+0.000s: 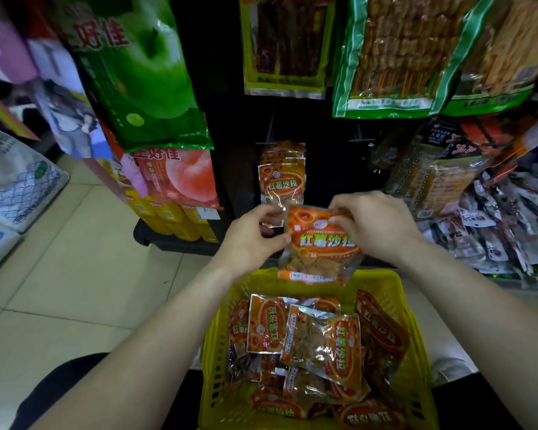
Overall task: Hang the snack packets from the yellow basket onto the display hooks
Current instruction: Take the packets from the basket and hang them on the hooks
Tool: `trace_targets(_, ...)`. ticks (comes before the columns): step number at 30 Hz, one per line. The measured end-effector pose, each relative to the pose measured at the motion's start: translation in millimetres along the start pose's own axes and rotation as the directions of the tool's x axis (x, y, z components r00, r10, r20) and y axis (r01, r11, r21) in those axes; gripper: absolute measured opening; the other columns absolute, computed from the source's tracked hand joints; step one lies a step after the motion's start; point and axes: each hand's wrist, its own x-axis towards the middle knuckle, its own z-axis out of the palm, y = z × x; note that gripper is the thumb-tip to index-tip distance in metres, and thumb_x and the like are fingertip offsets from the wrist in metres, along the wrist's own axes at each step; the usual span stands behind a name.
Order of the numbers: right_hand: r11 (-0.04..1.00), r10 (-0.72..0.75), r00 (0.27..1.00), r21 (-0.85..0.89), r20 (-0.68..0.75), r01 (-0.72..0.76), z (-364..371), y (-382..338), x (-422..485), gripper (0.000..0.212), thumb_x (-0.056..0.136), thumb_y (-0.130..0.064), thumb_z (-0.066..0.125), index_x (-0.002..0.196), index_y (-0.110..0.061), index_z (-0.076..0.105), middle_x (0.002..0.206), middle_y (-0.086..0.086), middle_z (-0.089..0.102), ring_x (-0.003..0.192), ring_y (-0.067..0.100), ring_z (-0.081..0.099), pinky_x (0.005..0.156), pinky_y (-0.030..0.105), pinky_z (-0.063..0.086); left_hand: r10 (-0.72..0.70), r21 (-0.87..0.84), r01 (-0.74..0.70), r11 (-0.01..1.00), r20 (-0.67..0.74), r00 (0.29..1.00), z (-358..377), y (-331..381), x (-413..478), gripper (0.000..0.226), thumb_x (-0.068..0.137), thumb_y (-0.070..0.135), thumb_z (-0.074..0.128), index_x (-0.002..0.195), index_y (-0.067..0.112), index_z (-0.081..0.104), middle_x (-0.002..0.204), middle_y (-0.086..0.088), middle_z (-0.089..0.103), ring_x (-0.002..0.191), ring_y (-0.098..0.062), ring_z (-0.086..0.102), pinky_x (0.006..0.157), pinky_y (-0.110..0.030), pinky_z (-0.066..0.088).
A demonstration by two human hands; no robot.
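Observation:
An orange snack packet [319,246] is held upright above the far rim of the yellow basket [213,352]. My left hand [252,237] pinches its left edge and my right hand [373,225] grips its top right corner. Several more orange packets [317,342] lie loose inside the basket on my lap. Just beyond the held packet, several matching packets [280,178] hang on a display hook against the dark rack. An empty hook [359,138] sticks out to the right of them.
Green apple bags [143,79] and peach bags [180,178] hang left of the rack. Skewer snack bags [395,54] hang top right, with a heap of small packets [497,234] lower right. Beige floor tiles [75,243] spread to the left.

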Motion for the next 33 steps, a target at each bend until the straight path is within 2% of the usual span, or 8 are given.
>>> trace_targets(2, 1.0, 0.008, 0.999, 0.004, -0.04, -0.008, -4.6, 1.3, 15.3, 0.016, 0.095, -0.044, 0.056, 0.107, -0.034, 0.062, 0.105, -0.004, 0.07, 0.1, 0.027, 0.065, 0.072, 0.037, 0.049, -0.077, 0.016, 0.077, 0.997, -0.021, 0.997, -6.4, -13.2, 0.9, 0.047, 0.085, 0.029, 0.078, 0.128, 0.025, 0.06, 0.109, 0.01, 0.066, 0.094, -0.009, 0.066, 0.085, -0.027, 0.054)
trace_targets(4, 1.0, 0.011, 0.999, -0.018, -0.039, -0.012, 1.4, 2.8, 35.0, 0.018, 0.096, -0.042, 0.056, 0.111, -0.034, 0.062, 0.107, -0.002, 0.07, 0.099, 0.028, 0.065, 0.069, 0.036, 0.046, -0.148, 0.058, 0.148, 0.987, -0.01, 0.989, -5.7, -28.0, 0.1, 0.042, 0.088, 0.031, 0.075, 0.127, 0.024, 0.061, 0.112, 0.005, 0.068, 0.093, -0.011, 0.066, 0.082, -0.023, 0.051)
trace_targets(9, 0.996, 0.052, 0.998, -0.074, 0.029, -0.05, 65.5, 12.2, 87.7, 0.028, 0.099, -0.039, 0.054, 0.125, -0.03, 0.059, 0.117, 0.001, 0.067, 0.1, 0.024, 0.065, 0.065, 0.03, 0.04, -0.261, 0.228, 0.23, 0.946, 0.119, 0.958, 14.7, -66.6, 16.2, 0.041, 0.09, 0.032, 0.072, 0.129, 0.021, 0.061, 0.117, 0.001, 0.068, 0.098, -0.01, 0.063, 0.08, -0.018, 0.043)
trace_targets(13, 0.992, 0.114, 0.985, -0.059, 0.127, -0.107, 121.9, 20.3, 129.9, 0.035, 0.098, -0.04, 0.056, 0.132, -0.032, 0.057, 0.123, 0.003, 0.065, 0.105, 0.024, 0.064, 0.076, 0.034, 0.053, -0.327, 0.201, 0.294, 0.935, 0.16, 0.931, 47.7, -94.2, 60.1, 0.044, 0.093, 0.032, 0.068, 0.134, 0.021, 0.056, 0.117, 0.001, 0.065, 0.099, -0.014, 0.064, 0.089, -0.027, 0.052)
trace_targets(18, 1.0, 0.017, 0.985, -0.027, 0.174, -0.012, 169.9, 24.1, 185.8, 0.036, 0.098, -0.041, 0.055, 0.134, -0.035, 0.056, 0.123, 0.006, 0.063, 0.108, 0.027, 0.063, 0.082, 0.037, 0.054, -0.278, 0.239, 0.238, 0.941, 0.153, 0.948, 93.5, -136.1, 112.7, 0.051, 0.092, 0.031, 0.066, 0.141, 0.031, 0.051, 0.137, 0.0, 0.059, 0.12, -0.021, 0.058, 0.102, -0.032, 0.047)
trace_targets(23, 0.999, -0.032, 0.99, 0.044, 0.138, 0.026, 196.1, 25.2, 234.9, 0.032, 0.099, -0.037, 0.055, 0.131, -0.033, 0.059, 0.125, 0.006, 0.065, 0.112, 0.028, 0.061, 0.082, 0.037, 0.054, -0.325, 0.267, 0.28, 0.922, 0.14, 0.935, 113.1, -170.0, 163.9, 0.07, 0.093, 0.035, 0.062, 0.153, 0.044, 0.026, 0.153, 0.002, 0.044, 0.134, -0.023, 0.048, 0.111, -0.038, 0.041)
trace_targets(29, 0.998, -0.008, 0.997, 0.06, 0.08, 0.003, 207.0, 35.8, 268.0, 0.035, 0.098, -0.037, 0.056, 0.131, -0.028, 0.061, 0.124, 0.008, 0.065, 0.112, 0.029, 0.061, 0.079, 0.034, 0.049, -0.236, 0.349, 0.222, 0.91, -0.002, 0.972, 115.2, -187.3, 198.3, 0.063, 0.094, 0.03, 0.061, 0.148, 0.046, 0.032, 0.146, 0.003, 0.044, 0.13, -0.021, 0.048, 0.106, -0.041, 0.046)
trace_targets(33, 0.996, -0.001, 0.995, 0.086, 0.103, -0.008, 206.6, 44.3, 260.7, 0.041, 0.094, -0.041, 0.058, 0.133, -0.029, 0.056, 0.122, 0.007, 0.066, 0.11, 0.028, 0.063, 0.086, 0.039, 0.054, -0.246, 0.344, 0.214, 0.914, 0.052, 0.968, 115.0, -187.0, 192.8, 0.067, 0.097, 0.03, 0.058, 0.152, 0.049, 0.024, 0.155, 0.004, 0.034, 0.137, -0.02, 0.043, 0.108, -0.038, 0.043)
